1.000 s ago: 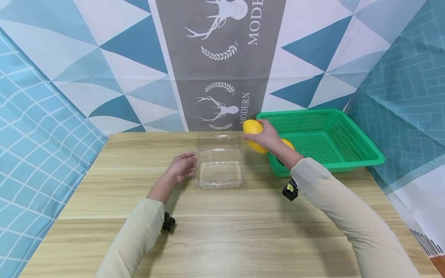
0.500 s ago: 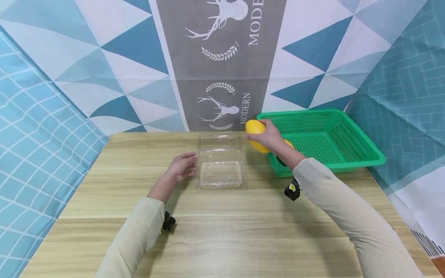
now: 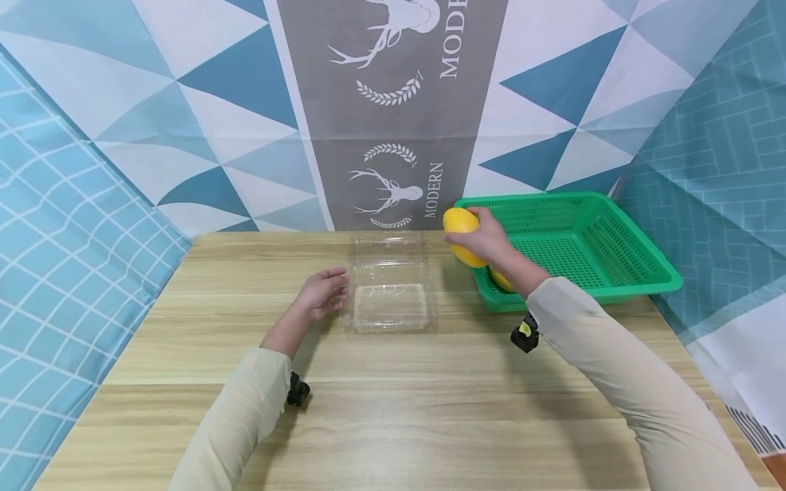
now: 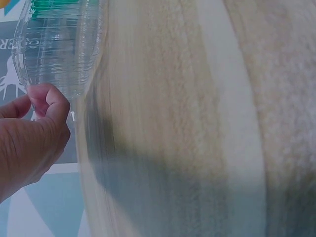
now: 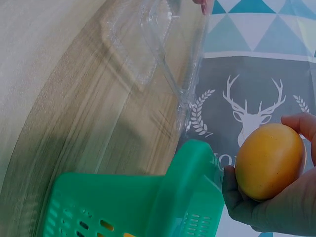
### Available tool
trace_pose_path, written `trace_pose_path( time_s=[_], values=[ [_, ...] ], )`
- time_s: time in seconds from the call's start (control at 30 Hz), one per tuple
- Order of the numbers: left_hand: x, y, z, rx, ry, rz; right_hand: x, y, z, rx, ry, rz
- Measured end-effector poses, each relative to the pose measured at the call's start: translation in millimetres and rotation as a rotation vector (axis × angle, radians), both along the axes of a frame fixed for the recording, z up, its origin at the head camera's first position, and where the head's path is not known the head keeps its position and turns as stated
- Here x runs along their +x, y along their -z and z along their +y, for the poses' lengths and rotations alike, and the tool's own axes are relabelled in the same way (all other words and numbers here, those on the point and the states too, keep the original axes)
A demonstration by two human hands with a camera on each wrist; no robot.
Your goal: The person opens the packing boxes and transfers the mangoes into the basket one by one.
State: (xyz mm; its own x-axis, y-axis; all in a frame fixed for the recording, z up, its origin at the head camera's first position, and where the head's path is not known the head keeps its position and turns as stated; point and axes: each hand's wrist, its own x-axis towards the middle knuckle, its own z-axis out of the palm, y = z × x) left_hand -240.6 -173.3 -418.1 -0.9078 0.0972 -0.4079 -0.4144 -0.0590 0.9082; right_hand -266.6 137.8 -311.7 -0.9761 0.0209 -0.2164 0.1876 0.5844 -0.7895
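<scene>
In the head view my right hand point(image 3: 491, 240) grips a yellow mango point(image 3: 460, 225) above the near-left rim of the green basket point(image 3: 614, 293). In the right wrist view fingers and thumb wrap around the same mango point(image 5: 270, 162). Part of another yellow fruit point(image 3: 500, 279) shows inside the basket, half hidden by my right wrist. A clear plastic clamshell container point(image 3: 391, 310) lies with its lid raised at the table's middle back. My left hand point(image 3: 321, 294) is at its left side; in the left wrist view thumb and curled index finger pinch its edge point(image 4: 29, 79).
The wooden table point(image 3: 393, 409) ends at a patterned cloth wall point(image 3: 393, 129) behind the container and basket. Blue tiled cloth point(image 3: 67, 225) hangs at the left, and more cloth point(image 3: 724, 204) at the right. Each wrist carries a small black camera point(image 3: 298, 391).
My right hand has shifted slightly right with the mango, away from the container and closer over the basket. The left hand and the container stay where they were.
</scene>
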Motion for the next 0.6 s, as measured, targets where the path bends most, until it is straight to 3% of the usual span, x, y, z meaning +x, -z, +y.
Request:
trace_pose_path(
  time_s=[0.6],
  values=[
    [-0.2,1.1,-0.1,0.016,-0.001,-0.001,-0.6,-2.1,14.8,0.033,0.022,0.006]
  ],
)
